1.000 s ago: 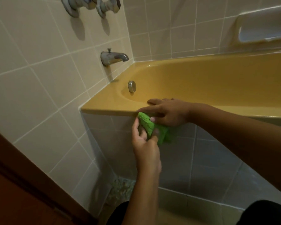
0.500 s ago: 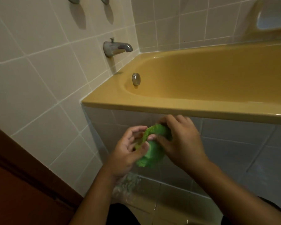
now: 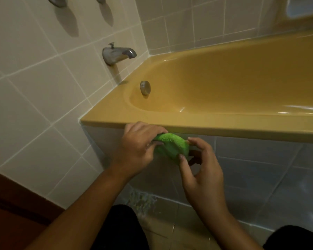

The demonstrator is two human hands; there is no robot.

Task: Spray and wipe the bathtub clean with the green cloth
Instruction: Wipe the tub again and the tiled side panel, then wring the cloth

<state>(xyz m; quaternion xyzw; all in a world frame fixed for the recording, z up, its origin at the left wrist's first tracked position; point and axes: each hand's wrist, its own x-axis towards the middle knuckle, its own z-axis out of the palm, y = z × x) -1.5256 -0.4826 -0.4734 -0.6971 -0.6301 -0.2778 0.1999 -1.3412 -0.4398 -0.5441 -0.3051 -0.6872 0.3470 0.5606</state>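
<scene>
Holding a bunched green cloth (image 3: 172, 147) just under the front rim of the bathtub (image 3: 224, 128), in front of the tub's tiled side panel (image 3: 260, 159). Gripping the cloth's left end with the left hand (image 3: 134, 150), fingers curled close together over the top, knuckles nearly at the underside of the rim. Pinching the cloth's right end with the right hand (image 3: 201, 170), thumb and forefinger pressed on the fabric, other fingers loosely bent behind it and partly hidden. Cannot tell whether the cloth touches the panel or the rim.

Above the tub's left end, on the tiled wall, a metal spout (image 3: 118, 54); higher up, two tap handles (image 3: 57, 0) cut off by the frame. On the tub's inner end wall, below the spout, a round metal cap (image 3: 145, 87). Above the tub's far side, a soap recess (image 3: 304, 6) in the wall.
</scene>
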